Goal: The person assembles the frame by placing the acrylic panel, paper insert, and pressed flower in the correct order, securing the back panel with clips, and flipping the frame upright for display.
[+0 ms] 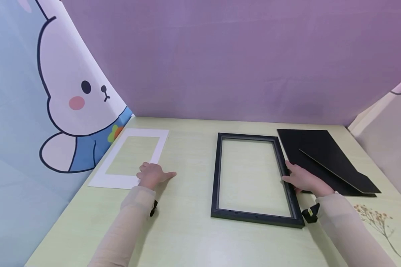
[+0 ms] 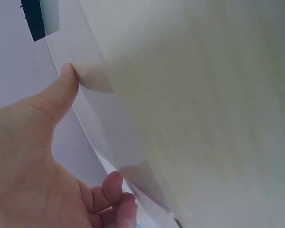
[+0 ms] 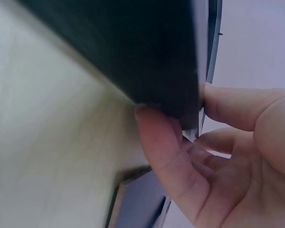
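Note:
A black picture frame lies on the table, with bare tabletop showing through its opening. My right hand grips the frame's right side bar. In the right wrist view the thumb is on one face of the black bar and the fingers curl round its outer side. To the left lies a white mat with a rectangular window. Over the mat's near right corner is my left hand, thumb stretched out to the right. The left wrist view shows its thumb touching the table and its other fingers loosely bent.
Right of the frame lies a black backing board, with a second black piece tilted on top. A dried flower sprig is at the near right. Behind the table hangs a purple cloth; a cartoon-print cloth borders the left.

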`<state>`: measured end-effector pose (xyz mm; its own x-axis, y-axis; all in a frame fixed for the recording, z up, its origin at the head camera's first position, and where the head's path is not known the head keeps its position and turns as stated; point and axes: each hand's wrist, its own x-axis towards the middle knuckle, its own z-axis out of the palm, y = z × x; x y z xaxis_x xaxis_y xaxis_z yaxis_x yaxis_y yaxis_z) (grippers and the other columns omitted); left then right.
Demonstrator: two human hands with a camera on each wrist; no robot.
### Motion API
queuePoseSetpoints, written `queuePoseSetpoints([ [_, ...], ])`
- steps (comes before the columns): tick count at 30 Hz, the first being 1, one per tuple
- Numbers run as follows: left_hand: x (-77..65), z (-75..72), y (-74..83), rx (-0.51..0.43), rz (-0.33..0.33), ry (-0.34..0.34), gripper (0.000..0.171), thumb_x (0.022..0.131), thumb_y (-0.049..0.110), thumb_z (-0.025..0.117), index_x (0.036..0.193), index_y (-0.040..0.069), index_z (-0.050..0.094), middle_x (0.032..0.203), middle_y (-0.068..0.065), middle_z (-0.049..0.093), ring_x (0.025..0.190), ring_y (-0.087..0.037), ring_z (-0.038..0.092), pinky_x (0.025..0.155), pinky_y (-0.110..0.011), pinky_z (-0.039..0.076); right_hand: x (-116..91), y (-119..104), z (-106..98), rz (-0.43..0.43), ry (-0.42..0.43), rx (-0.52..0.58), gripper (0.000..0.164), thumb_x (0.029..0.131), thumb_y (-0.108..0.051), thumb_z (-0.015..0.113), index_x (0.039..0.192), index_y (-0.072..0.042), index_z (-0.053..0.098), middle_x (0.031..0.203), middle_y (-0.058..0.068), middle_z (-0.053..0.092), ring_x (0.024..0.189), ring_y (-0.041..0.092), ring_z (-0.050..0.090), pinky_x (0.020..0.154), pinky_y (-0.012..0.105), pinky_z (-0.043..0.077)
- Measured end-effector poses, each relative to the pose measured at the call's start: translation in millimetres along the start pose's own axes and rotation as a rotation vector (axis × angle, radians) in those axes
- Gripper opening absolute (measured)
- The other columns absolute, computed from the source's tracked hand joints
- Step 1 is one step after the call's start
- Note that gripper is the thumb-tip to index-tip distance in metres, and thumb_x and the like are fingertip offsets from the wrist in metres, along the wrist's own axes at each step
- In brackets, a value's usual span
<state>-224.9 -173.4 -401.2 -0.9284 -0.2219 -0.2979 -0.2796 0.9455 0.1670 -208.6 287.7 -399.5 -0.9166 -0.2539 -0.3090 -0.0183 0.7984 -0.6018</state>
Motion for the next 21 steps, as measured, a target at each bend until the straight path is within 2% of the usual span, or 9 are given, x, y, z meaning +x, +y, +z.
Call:
queuePoseSetpoints([
  [9,4.0,1.4,-5.8,0.023,0.003,0.025,0.094,0.074,0.067,0.058,0.106,-0.021,0.049,0.090,-0.025,0.037,0.089,-0.035,0.042,0.072,-0.041,0.041,0,1,1,-0.005,0.004,0.014,0.072,0.094,-0.009,0.050,0.138,0.016,-0.001,0.076,0.014,0.039,0.051,0.020,0.046,0.049,0.035,0.048],
  [13,4.2,0.0,-8.1,0.032,0.013,0.029,0.090,0.073,0.068,0.058,0.103,-0.017,0.053,0.086,-0.023,0.045,0.083,-0.033,0.048,0.068,-0.038,0.043,0,2,1,-0.004,0.003,0.017,0.073,0.094,-0.010,0.051,0.138,0.016,0.000,0.094,0.027,0.040,0.054,0.021,0.046,0.050,0.035,0.049],
  [16,4.0,-1.5,-10.6,0.002,0.020,0.014,0.082,0.074,0.067,0.059,0.100,-0.011,0.057,0.084,-0.018,0.052,0.076,-0.028,0.053,0.065,-0.037,0.045,0,2,1,-0.002,0.001,0.017,0.073,0.094,-0.011,0.051,0.138,0.016,0.000,0.102,0.031,0.037,0.055,0.022,0.046,0.050,0.035,0.049],
  [21,5.6,-2.4,-14.6,-0.058,0.033,-0.033,0.082,0.077,0.064,0.058,0.108,-0.012,0.052,0.092,-0.016,0.054,0.075,-0.025,0.053,0.067,-0.038,0.045,1,2,1,-0.004,-0.001,0.012,0.073,0.093,-0.009,0.051,0.138,0.016,0.000,0.084,0.019,0.040,0.052,0.020,0.046,0.049,0.035,0.049],
])
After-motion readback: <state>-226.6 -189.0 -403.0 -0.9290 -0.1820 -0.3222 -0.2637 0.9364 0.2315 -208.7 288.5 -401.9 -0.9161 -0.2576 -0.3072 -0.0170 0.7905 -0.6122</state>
